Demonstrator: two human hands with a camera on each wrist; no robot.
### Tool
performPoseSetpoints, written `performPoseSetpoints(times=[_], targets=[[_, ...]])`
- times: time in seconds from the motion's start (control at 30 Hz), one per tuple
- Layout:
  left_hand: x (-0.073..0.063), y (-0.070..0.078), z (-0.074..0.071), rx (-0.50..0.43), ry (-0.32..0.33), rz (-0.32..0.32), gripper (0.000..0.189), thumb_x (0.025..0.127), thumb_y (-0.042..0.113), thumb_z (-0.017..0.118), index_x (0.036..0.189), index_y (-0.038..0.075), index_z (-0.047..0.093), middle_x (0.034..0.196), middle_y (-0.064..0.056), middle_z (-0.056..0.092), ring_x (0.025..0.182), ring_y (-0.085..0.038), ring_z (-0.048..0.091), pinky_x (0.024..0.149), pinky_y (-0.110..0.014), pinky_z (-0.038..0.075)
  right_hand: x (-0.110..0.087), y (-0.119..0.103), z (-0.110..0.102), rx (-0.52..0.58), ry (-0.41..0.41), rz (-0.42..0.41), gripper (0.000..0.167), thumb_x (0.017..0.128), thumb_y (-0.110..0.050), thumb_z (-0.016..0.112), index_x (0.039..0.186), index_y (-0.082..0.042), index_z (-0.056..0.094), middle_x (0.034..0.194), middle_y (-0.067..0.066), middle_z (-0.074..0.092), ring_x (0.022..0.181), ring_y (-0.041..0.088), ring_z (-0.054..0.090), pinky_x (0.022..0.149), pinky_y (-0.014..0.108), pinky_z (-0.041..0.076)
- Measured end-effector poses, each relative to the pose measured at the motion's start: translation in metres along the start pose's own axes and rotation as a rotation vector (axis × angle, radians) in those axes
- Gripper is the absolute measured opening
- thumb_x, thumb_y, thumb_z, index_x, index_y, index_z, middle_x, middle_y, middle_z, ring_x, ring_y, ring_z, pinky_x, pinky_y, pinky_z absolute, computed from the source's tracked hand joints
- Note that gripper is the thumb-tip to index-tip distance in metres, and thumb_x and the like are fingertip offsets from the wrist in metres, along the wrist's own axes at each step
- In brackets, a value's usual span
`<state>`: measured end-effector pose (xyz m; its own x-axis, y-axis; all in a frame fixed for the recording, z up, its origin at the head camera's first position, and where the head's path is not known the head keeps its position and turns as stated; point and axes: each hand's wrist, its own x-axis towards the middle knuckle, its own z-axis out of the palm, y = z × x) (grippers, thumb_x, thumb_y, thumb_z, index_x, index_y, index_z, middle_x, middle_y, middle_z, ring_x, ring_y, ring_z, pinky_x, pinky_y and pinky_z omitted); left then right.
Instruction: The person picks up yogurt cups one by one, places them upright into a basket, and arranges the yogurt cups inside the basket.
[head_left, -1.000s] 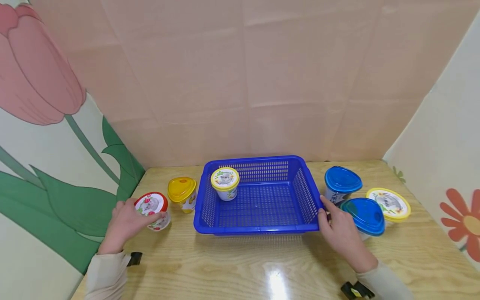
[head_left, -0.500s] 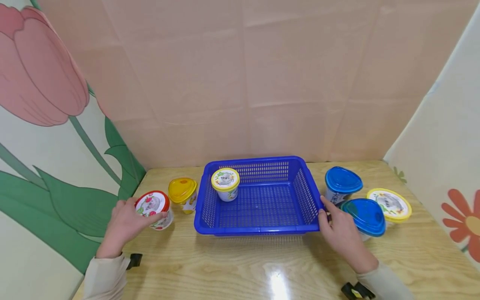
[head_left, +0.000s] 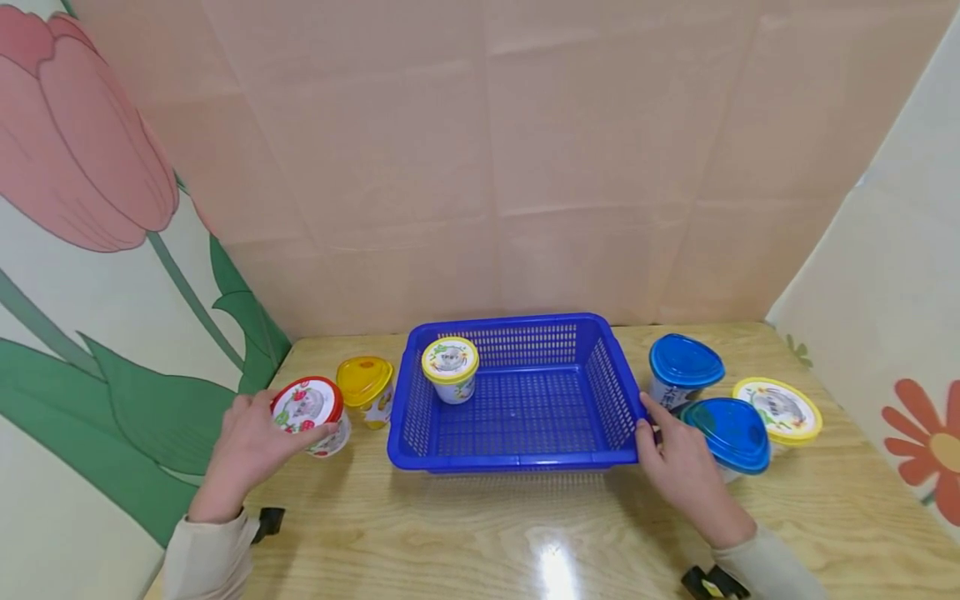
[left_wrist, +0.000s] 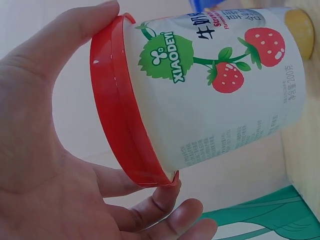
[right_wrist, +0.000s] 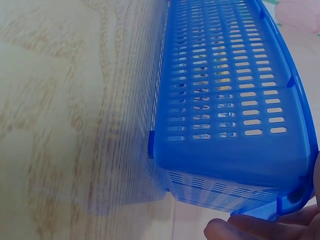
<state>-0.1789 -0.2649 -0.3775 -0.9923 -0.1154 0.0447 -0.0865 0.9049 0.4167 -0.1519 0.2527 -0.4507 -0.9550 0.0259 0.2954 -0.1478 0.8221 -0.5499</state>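
My left hand (head_left: pixel 251 442) pinches a white cup with a red lid (head_left: pixel 307 404) by its rim, at the left of the table. In the left wrist view, thumb and fingers hold the lid's edge, and strawberries are printed on the cup wall (left_wrist: pixel 240 100). Its base looks slightly above the table. With my right hand (head_left: pixel 682 458) I grip the right rim of a blue plastic basket (head_left: pixel 517 458), fingers partly hidden behind it. Inside the basket, at its left end, stands a cup with a yellow-edged white lid (head_left: pixel 450 362).
A yellow-lidded tub (head_left: pixel 365 387) stands between the held cup and the basket. Right of the basket are two blue-lidded tubs, one farther back (head_left: pixel 685 362) and one nearer (head_left: pixel 727 437), beside another cup with a yellow-edged lid (head_left: pixel 777 410). A pink-covered wall (head_left: pixel 495 167) rises behind.
The red-lidded cup in my left hand has risen a little and shifted slightly to the right. My right hand and the basket have stayed in place.
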Motion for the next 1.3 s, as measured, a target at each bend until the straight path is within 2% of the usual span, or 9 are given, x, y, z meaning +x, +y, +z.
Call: performPoseSetpoints(times=[0.17,0.43,0.73,1.13,1.3], targets=[[-0.003,0.005,-0.002,-0.011,0.017,0.032,0.115,0.069,0.075,0.074,0.134,-0.014,0.044,0.121,-0.031,0.043,0.107,-0.044,0.038,0.073,-0.05,0.045,0.001,0.002,0.002,-0.01,0.021,-0.018,0.048,0.103,-0.019,0.046,0.142,0.01,0.047,0.076,0.009,0.063,0.055,0.013,0.05,0.044,0.025,0.039],[-0.005,0.009,-0.003,-0.031,0.037,0.046,0.112,0.07,0.073,0.076,0.133,-0.014,0.044,0.119,-0.03,0.042,0.107,-0.042,0.036,0.07,-0.048,0.046,0.001,0.0,0.001,0.002,0.014,-0.014,0.049,0.103,-0.019,0.045,0.142,0.011,0.046,0.089,0.017,0.068,0.06,0.014,0.052,0.046,0.025,0.04],[-0.006,0.013,-0.003,-0.031,0.067,0.072,0.107,0.07,0.071,0.076,0.13,-0.013,0.047,0.114,-0.026,0.044,0.105,-0.038,0.037,0.068,-0.04,0.043,0.001,0.0,0.001,0.004,0.002,-0.005,0.049,0.103,-0.019,0.045,0.143,0.01,0.045,0.086,0.014,0.067,0.058,0.014,0.051,0.046,0.026,0.04],[-0.007,0.023,-0.008,-0.042,0.09,0.089,0.107,0.07,0.074,0.075,0.13,-0.01,0.049,0.114,-0.024,0.046,0.105,-0.036,0.038,0.067,-0.038,0.041,0.001,0.0,0.001,0.001,-0.003,0.0,0.05,0.104,-0.02,0.045,0.143,0.01,0.045,0.079,0.01,0.064,0.057,0.014,0.049,0.045,0.026,0.039],[-0.008,0.027,-0.009,-0.039,0.102,0.086,0.107,0.07,0.076,0.073,0.129,-0.01,0.05,0.115,-0.024,0.046,0.104,-0.035,0.039,0.066,-0.038,0.042,0.001,0.0,0.001,0.001,-0.004,0.001,0.05,0.104,-0.021,0.045,0.143,0.01,0.045,0.083,0.012,0.066,0.057,0.014,0.05,0.045,0.026,0.039]])
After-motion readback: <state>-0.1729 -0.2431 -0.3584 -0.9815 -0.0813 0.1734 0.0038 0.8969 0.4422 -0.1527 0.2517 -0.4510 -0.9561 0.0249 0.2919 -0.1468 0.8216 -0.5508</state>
